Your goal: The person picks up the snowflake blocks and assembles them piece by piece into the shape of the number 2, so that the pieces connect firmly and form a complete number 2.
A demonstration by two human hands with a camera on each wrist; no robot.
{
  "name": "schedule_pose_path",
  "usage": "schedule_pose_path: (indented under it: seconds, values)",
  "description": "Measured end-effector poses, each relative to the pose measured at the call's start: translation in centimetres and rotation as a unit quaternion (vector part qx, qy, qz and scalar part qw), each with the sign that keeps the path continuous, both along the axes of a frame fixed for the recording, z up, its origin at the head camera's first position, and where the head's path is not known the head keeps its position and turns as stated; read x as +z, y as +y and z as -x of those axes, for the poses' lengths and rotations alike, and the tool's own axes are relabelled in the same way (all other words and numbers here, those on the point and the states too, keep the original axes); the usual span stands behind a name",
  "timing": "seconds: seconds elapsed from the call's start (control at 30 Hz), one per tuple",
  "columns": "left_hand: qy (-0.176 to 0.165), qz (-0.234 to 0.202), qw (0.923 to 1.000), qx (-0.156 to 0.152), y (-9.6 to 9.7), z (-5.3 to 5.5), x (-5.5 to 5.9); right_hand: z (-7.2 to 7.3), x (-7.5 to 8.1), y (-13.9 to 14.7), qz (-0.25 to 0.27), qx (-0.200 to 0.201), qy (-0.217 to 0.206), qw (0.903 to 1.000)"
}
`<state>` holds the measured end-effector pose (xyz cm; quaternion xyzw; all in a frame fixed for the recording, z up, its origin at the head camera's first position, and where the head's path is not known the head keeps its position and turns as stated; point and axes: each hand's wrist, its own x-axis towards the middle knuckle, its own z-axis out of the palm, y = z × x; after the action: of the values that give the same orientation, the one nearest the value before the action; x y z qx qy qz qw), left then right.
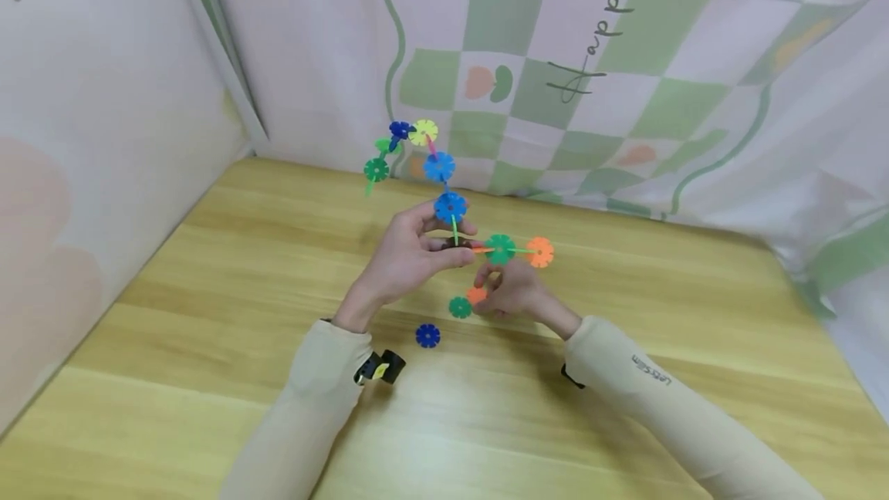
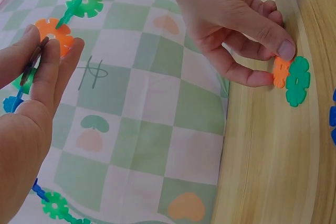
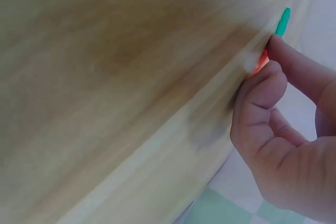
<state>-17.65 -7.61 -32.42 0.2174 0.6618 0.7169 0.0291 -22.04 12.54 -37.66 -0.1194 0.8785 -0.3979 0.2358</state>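
Note:
My left hand holds up a chain of snowflake discs joined by thin sticks, pinching it at a dark piece near its middle. One arm of the chain rises to blue, yellow and green discs; the other runs right to a green disc and an orange disc. My right hand is low on the wooden table and pinches a loose orange disc between thumb and forefinger. A loose green disc lies flat beside it, touching it. The left fingers also show in the left wrist view.
A loose blue disc lies on the table between my forearms. A green and white checked cloth hangs behind the table, and a pale cloth wall closes the left side.

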Motion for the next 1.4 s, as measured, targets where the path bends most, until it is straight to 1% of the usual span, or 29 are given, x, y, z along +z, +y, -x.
schedule_pose_path:
  seconds: [0.13, 0.2, 0.37, 0.43, 0.47, 0.5, 0.57, 0.7, 0.77, 0.87, 1.0, 1.13, 1.2, 1.27, 1.33, 1.4]
  values:
    - [0.004, -0.001, 1.0, -0.003, 0.3, 0.1, 0.0, 0.0, 0.1, 0.3, -0.03, -0.001, 0.022, 0.9993]
    - [0.0, -0.003, 1.0, -0.004, 0.3, 0.2, 0.0, 0.0, 0.0, 0.4, -0.027, 0.001, 0.03, 0.9992]
    - [-0.018, -0.006, 0.9998, -0.003, 0.0, 0.2, -0.3, -0.4, 0.0, 0.6, -0.025, -0.011, 0.027, 0.9992]
    - [-0.023, -0.007, 0.9997, -0.001, -0.3, 0.2, -0.5, -0.8, 0.0, 0.7, -0.01, -0.021, 0.021, 0.9995]
    - [-0.024, -0.007, 0.9997, 0.0, -0.4, 0.2, -0.6, -1.0, 0.1, 0.9, 0.008, -0.025, 0.017, 0.9995]
    - [-0.025, -0.006, 0.9997, 0.001, -0.6, 0.2, -0.7, -1.1, 0.2, 1.1, 0.039, -0.029, 0.017, 0.9987]
    - [-0.027, -0.003, 0.9996, 0.005, -0.9, 0.2, -0.9, -1.4, 0.8, 1.9, 0.102, -0.037, 0.005, 0.9941]
    - [-0.036, 0.009, 0.9992, 0.016, -1.6, -0.1, -1.1, -1.7, 2.3, 3.6, 0.203, -0.055, -0.015, 0.9775]
    - [-0.038, 0.012, 0.999, 0.019, -2.0, -0.2, -1.1, -2.1, 2.9, 4.3, 0.227, -0.069, -0.023, 0.9712]
    - [-0.037, 0.014, 0.9991, 0.017, -2.5, -0.2, -1.3, -2.8, 3.4, 5.0, 0.282, -0.093, -0.038, 0.954]
    - [-0.036, 0.019, 0.9989, 0.021, -3.3, -0.4, -1.6, -3.5, 3.6, 5.1, 0.336, -0.112, -0.061, 0.933]
    - [-0.041, 0.025, 0.9984, 0.03, -4.1, -0.6, -1.7, -3.6, 3.7, 4.5, 0.367, -0.114, -0.07, 0.9205]
    - [-0.04, 0.029, 0.9983, 0.033, -4.5, -0.7, -1.7, -3.6, 3.9, 4.2, 0.378, -0.115, -0.069, 0.916]
    - [-0.04, 0.029, 0.9982, 0.035, -4.8, -0.9, -1.7, -3.6, 4.0, 3.9, 0.38, -0.116, -0.061, 0.9156]
    - [-0.035, 0.034, 0.9981, 0.037, -5.1, -0.9, -1.7, -3.7, 4.1, 3.7, 0.37, -0.115, -0.046, 0.9206]
    - [-0.033, 0.035, 0.9981, 0.038, -5.2, -0.9, -1.7, -3.9, 4.1, 3.4, 0.352, -0.113, -0.024, 0.9287]
